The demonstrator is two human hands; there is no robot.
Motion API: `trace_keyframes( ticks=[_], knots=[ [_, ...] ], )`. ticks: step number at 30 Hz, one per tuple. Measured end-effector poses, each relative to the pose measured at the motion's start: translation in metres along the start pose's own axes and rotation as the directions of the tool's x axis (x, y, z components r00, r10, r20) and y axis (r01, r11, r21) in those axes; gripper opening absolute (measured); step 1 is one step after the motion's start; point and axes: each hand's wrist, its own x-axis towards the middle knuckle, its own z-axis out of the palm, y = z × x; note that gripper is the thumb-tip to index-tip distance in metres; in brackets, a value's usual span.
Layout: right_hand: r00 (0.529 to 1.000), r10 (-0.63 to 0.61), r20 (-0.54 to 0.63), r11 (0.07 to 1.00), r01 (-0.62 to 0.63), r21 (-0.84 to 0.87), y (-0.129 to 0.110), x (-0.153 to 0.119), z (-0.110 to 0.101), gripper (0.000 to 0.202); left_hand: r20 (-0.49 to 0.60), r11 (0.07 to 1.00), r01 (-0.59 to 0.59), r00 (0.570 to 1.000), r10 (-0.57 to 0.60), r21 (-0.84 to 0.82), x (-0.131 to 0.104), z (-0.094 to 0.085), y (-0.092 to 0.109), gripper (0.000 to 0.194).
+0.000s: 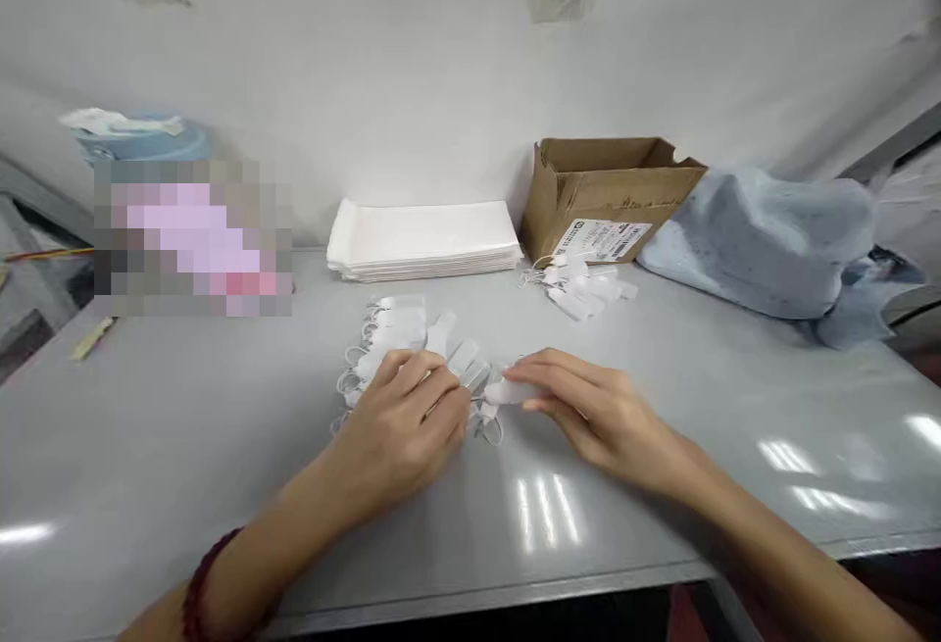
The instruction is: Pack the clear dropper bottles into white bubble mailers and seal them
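Small white tags with thin loops (397, 321) lie in an overlapping column on the grey table (632, 544), left of centre. My left hand (404, 417) rests over the lower part of the column and some loose tags, fingers curled together; what its fingertips hold is hidden. To its right, my right hand (588, 407) pinches a white tag (507, 391) between thumb and fingers, close to the left fingertips. More loose tags (463, 358) fan out between and behind the hands. A loop hangs below the pinched tag.
Behind the hands lies a stack of white paper sheets (426, 235). A cardboard box (618, 191) stands back right, with another tag pile (584, 287) before it and light blue cloth (765, 240) beside it. A blue container (147, 140) and a blurred-out pink item (195, 230) are at left.
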Motion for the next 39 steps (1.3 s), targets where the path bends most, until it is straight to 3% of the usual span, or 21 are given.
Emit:
trace_keyframes(
  ticks=[14,21,30,39],
  knots=[
    [1.000,0.017,0.013,1.000,-0.017,0.014,0.001,-0.005,0.010,0.024,0.058,0.991,-0.082,0.995,0.076,0.107,-0.001,0.003,0.002,0.018],
    [0.990,0.031,0.139,0.991,-0.012,-0.136,0.001,-0.005,0.017,0.022,0.072,0.985,-0.110,0.992,0.101,0.135,0.001,-0.001,0.004,0.014],
    [0.996,0.002,0.094,0.968,0.021,-0.250,0.002,-0.004,0.012,0.021,0.056,0.994,0.046,0.998,-0.040,-0.102,0.001,-0.009,-0.001,0.011],
    [0.994,-0.081,0.076,0.957,0.099,-0.274,-0.003,-0.006,0.017,0.019,0.058,0.988,0.006,0.998,0.003,-0.154,0.001,-0.003,0.004,0.012]
  ],
)
